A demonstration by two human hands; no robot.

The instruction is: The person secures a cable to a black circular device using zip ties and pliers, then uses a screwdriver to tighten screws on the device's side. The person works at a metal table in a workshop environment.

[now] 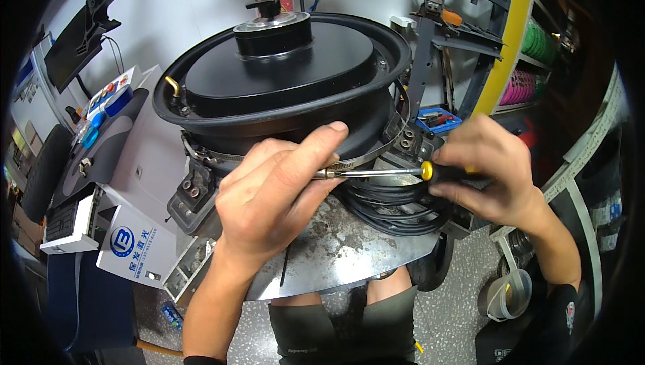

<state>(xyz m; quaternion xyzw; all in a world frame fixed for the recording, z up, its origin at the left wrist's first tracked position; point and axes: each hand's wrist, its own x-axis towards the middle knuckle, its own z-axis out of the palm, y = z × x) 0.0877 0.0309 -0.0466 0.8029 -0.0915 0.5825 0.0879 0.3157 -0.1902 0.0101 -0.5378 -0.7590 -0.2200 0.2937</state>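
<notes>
A large black wheel hub motor (282,76) stands on a round metal stand plate (349,251). A metal band clamp (383,146) circles its lower part. My left hand (275,190) rests against the clamp, fingers steadying the screw housing and the screwdriver tip. My right hand (487,170) grips the black-and-yellow handle of a screwdriver (383,172), whose shaft lies level and points left into the clamp screw. Coiled black cable (396,207) lies under the hub between my hands.
A white control box (127,244) with coloured buttons and a blue logo stands to the left. A black tyre (44,170) leans at far left. Racks with green and pink spools (531,62) rise at right. A blue parts tray (437,119) sits behind the hub.
</notes>
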